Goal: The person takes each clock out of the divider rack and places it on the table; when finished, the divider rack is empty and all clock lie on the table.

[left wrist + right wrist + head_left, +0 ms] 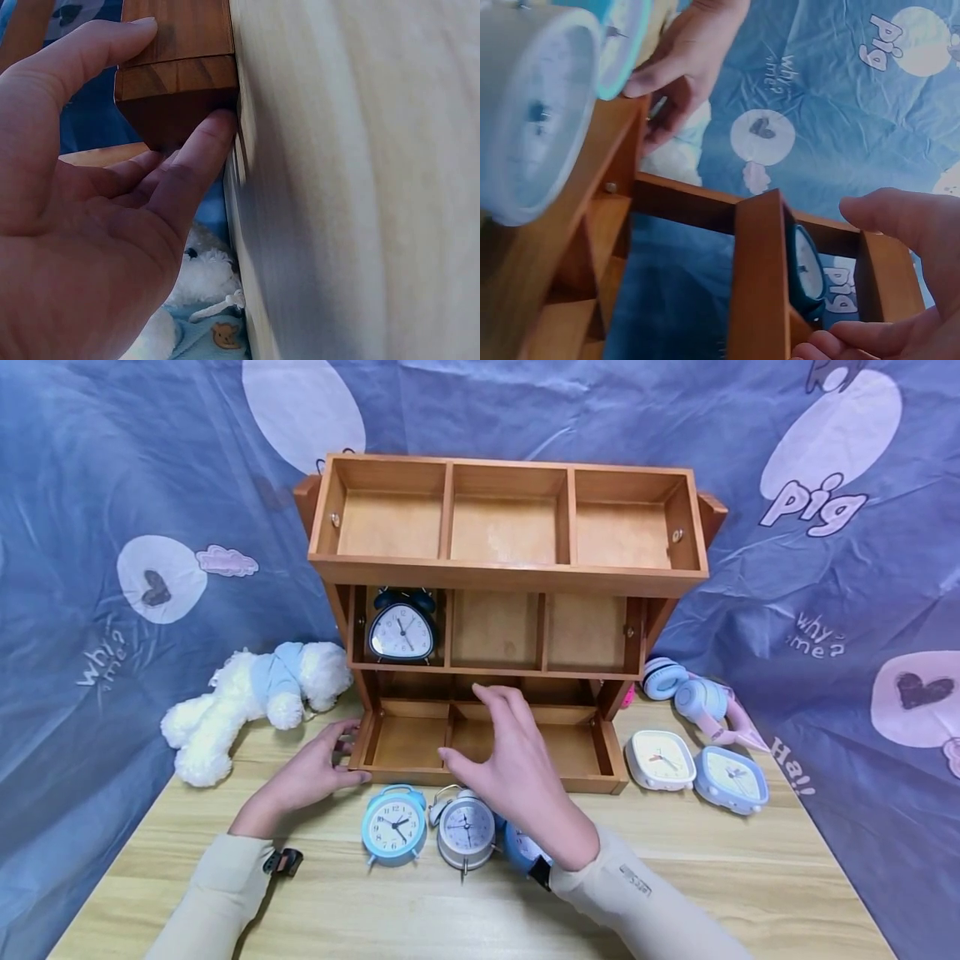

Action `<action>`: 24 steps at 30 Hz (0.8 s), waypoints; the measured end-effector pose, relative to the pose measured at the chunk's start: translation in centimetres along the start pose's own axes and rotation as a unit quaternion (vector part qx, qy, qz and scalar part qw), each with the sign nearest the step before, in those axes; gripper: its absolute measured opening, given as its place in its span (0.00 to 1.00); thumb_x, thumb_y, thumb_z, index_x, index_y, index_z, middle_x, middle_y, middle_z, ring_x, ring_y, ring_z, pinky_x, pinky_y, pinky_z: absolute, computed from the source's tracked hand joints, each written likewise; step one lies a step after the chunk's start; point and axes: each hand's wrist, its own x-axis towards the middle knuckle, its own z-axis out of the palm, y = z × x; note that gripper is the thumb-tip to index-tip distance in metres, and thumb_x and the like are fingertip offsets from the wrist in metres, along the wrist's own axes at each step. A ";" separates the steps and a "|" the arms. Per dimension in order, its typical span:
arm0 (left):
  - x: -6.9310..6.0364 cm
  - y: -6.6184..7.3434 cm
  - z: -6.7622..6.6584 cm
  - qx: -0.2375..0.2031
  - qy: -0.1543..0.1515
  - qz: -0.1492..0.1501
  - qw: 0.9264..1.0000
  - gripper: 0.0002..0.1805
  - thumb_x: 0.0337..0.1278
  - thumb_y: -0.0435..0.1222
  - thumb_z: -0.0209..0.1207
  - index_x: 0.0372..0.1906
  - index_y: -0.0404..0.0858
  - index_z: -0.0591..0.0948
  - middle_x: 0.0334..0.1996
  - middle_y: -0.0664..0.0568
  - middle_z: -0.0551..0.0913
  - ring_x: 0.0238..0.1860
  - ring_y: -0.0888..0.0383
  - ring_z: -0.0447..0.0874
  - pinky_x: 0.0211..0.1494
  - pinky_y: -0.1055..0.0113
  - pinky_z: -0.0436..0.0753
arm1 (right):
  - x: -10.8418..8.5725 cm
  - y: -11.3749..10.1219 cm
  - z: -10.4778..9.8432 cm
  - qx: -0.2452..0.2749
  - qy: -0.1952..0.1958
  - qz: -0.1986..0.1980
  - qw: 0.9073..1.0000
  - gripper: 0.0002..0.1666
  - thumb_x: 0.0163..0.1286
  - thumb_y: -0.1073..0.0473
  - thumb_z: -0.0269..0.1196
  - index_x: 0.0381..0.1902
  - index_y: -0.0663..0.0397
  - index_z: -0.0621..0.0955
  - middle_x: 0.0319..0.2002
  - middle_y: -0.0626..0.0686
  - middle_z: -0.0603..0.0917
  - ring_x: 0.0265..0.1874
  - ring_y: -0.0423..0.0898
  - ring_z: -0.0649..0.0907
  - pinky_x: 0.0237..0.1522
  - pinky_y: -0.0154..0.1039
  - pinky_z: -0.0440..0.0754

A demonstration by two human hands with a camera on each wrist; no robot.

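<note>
A three-tier wooden shelf [510, 575] with compartments stands at the back of the table. My left hand [322, 764] holds its bottom left front corner; in the left wrist view the thumb lies on the wood [180, 34] and the fingers reach round the side. My right hand [517, 768] hovers in front of the bottom tier, thumb and fingers spread around nothing. A dark alarm clock [402, 628] occupies the middle tier's left compartment. Below the shelf stand a light blue clock [393, 827], a silver twin-bell clock [467, 831] and a blue clock [519, 847], partly hidden by my right wrist.
A white plush toy [225, 718] in a blue top lies left of the shelf. On the right are a white square clock [662, 760], a blue square clock [733, 779] and blue-and-pink headphones [701, 702]. A patterned blue cloth [825, 568] hangs behind.
</note>
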 end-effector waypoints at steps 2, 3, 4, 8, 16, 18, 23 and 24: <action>-0.1 0.0 0.0 -0.001 -0.001 0.000 1.000 0.54 0.65 0.37 0.79 0.86 0.27 0.60 0.72 0.25 0.76 0.68 0.31 0.83 0.59 0.53 0.91 | 0.5 -0.6 0.1 0.002 0.006 -0.005 1.000 0.55 0.64 0.44 0.84 0.83 0.51 0.73 0.75 0.54 0.75 0.70 0.54 0.81 0.72 0.58 0.86; -0.1 0.0 0.0 -0.001 -0.001 -0.001 1.000 0.53 0.65 0.37 0.79 0.86 0.27 0.60 0.73 0.25 0.76 0.68 0.31 0.83 0.59 0.53 0.91 | 0.8 -0.8 0.1 0.004 0.008 -0.009 1.000 0.55 0.64 0.44 0.84 0.83 0.51 0.73 0.75 0.54 0.75 0.70 0.54 0.81 0.72 0.57 0.86; -0.1 0.0 0.0 -0.003 -0.002 -0.001 1.000 0.53 0.66 0.37 0.79 0.86 0.27 0.59 0.73 0.24 0.76 0.69 0.31 0.83 0.59 0.54 0.91 | 1.0 -1.1 0.2 0.006 0.011 -0.012 1.000 0.54 0.65 0.44 0.84 0.83 0.51 0.73 0.75 0.53 0.75 0.70 0.54 0.81 0.73 0.57 0.85; 0.0 -0.1 0.0 -0.009 -0.002 0.000 1.000 0.53 0.66 0.36 0.78 0.86 0.26 0.60 0.74 0.25 0.74 0.69 0.31 0.83 0.60 0.53 0.92 | 2.1 -1.8 0.6 0.017 0.021 -0.027 0.999 0.54 0.66 0.44 0.83 0.83 0.53 0.73 0.75 0.54 0.75 0.71 0.53 0.80 0.74 0.55 0.84; 0.1 -0.1 -0.1 -0.029 -0.001 0.008 1.000 0.52 0.66 0.33 0.78 0.86 0.27 0.60 0.77 0.25 0.72 0.69 0.30 0.82 0.61 0.50 0.94 | 4.4 -3.6 1.8 0.025 0.072 -0.069 0.995 0.53 0.66 0.48 0.83 0.82 0.60 0.73 0.72 0.59 0.76 0.69 0.55 0.78 0.72 0.54 0.85; 0.1 -0.2 -0.1 -0.032 -0.002 0.008 0.999 0.52 0.66 0.33 0.78 0.86 0.27 0.60 0.77 0.26 0.72 0.70 0.30 0.82 0.62 0.50 0.94 | 5.0 -4.0 2.1 0.025 0.084 -0.073 0.993 0.53 0.67 0.48 0.83 0.81 0.61 0.73 0.71 0.60 0.76 0.70 0.55 0.78 0.74 0.53 0.84; 0.1 -0.2 -0.1 -0.035 -0.003 0.007 0.999 0.52 0.66 0.33 0.77 0.86 0.27 0.60 0.77 0.26 0.72 0.70 0.30 0.82 0.62 0.52 0.94 | 6.6 -5.2 3.1 0.011 0.108 -0.074 0.991 0.53 0.67 0.47 0.83 0.80 0.64 0.73 0.71 0.61 0.75 0.72 0.57 0.76 0.75 0.51 0.84; 0.1 -0.2 -0.1 -0.034 -0.003 0.008 0.999 0.51 0.66 0.33 0.77 0.86 0.28 0.60 0.77 0.26 0.72 0.70 0.31 0.82 0.62 0.53 0.94 | 6.9 -5.3 3.3 0.005 0.115 -0.077 0.990 0.53 0.66 0.47 0.83 0.80 0.64 0.73 0.70 0.61 0.76 0.71 0.57 0.76 0.75 0.51 0.84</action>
